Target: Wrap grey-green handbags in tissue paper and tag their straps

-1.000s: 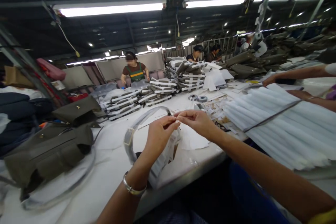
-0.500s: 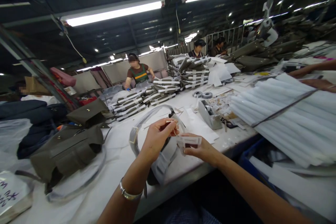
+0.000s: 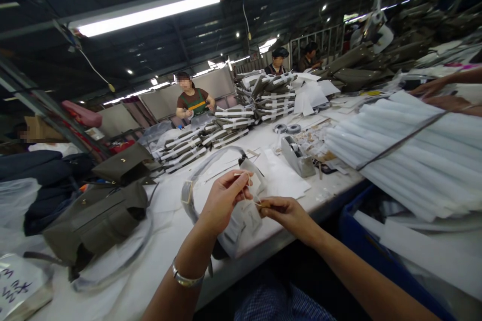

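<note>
Near the table's front edge, my left hand (image 3: 222,198) pinches a thin cream string (image 3: 247,179) between thumb and fingertips. To its right, my right hand (image 3: 284,212) is closed on a small brown tag (image 3: 265,204), mostly hidden by the fingers. The string runs down from the left fingers towards the tag. Small clear packets (image 3: 249,216) appear just below the string; what supports them is unclear. Under and behind both hands lies a wrapped strap (image 3: 194,176) with a pale buckle (image 3: 187,191), curving over the white table (image 3: 169,225).
An olive bag (image 3: 98,220) stands at left. Wrapped olive pieces (image 3: 181,150) are stacked behind. A tape dispenser (image 3: 297,157), tape rolls (image 3: 286,129) and a tied bundle of white foam sheets (image 3: 410,150) lie to the right. A blue bin (image 3: 356,215) sits below. A co-worker (image 3: 194,100) works opposite.
My right hand has turned; the clear packet at its fingers is now lower, and a brown tag shows there instead. My left hand keeps its pinch on the string. The view has shifted slightly.
</note>
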Demonstrator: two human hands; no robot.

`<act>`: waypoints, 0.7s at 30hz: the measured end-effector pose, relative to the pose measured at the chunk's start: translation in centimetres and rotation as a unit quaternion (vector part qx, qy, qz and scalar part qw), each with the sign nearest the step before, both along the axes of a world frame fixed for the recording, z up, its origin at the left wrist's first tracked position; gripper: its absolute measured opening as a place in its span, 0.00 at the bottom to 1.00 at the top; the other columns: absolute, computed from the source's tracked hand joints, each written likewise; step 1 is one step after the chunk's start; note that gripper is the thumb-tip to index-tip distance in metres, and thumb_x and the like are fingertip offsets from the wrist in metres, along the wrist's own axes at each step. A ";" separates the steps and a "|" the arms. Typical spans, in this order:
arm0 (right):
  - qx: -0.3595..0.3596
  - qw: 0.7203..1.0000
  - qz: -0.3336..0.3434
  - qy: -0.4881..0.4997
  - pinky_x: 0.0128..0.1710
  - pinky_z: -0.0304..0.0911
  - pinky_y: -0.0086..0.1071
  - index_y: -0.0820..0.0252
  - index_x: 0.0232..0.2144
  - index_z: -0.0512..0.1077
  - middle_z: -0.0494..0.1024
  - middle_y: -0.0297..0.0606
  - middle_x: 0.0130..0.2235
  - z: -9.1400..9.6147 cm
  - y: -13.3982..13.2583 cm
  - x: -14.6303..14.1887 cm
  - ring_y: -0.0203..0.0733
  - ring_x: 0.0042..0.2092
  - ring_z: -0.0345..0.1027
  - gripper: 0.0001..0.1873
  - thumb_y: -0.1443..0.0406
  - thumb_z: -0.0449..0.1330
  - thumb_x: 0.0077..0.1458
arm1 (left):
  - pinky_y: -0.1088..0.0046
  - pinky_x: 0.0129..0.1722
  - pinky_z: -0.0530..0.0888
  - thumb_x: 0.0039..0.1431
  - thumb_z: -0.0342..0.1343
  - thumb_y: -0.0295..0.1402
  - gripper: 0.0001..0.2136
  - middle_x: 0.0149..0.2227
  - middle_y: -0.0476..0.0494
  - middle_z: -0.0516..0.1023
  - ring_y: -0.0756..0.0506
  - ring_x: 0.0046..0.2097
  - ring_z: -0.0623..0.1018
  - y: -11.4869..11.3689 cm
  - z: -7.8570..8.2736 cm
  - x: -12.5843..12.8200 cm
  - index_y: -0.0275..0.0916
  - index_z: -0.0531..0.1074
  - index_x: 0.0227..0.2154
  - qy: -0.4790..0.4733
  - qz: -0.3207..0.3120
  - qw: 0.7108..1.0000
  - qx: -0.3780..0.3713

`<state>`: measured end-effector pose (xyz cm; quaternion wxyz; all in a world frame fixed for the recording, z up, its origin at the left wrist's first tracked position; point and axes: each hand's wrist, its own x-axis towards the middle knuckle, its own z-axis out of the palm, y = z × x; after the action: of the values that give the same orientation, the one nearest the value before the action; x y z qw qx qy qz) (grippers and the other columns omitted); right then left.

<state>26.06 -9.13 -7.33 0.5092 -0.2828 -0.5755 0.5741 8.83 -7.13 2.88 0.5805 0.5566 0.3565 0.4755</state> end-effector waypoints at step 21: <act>0.163 0.959 -0.186 -0.136 0.47 0.72 0.36 0.49 0.44 0.80 0.83 0.35 0.42 -0.2 -2.0 -0.8 0.45 0.44 0.78 0.12 0.59 0.60 0.62 | 0.73 0.41 0.77 0.62 0.59 0.36 0.09 0.41 0.43 0.82 0.48 0.40 0.81 -1.5 0.7 -0.9 0.43 0.78 0.43 -0.061 -0.006 0.992 0.108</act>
<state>25.29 -11.15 -7.51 0.5628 -0.3736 -0.6625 0.3236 7.90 -8.66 3.57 0.5407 0.5879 0.2634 0.5410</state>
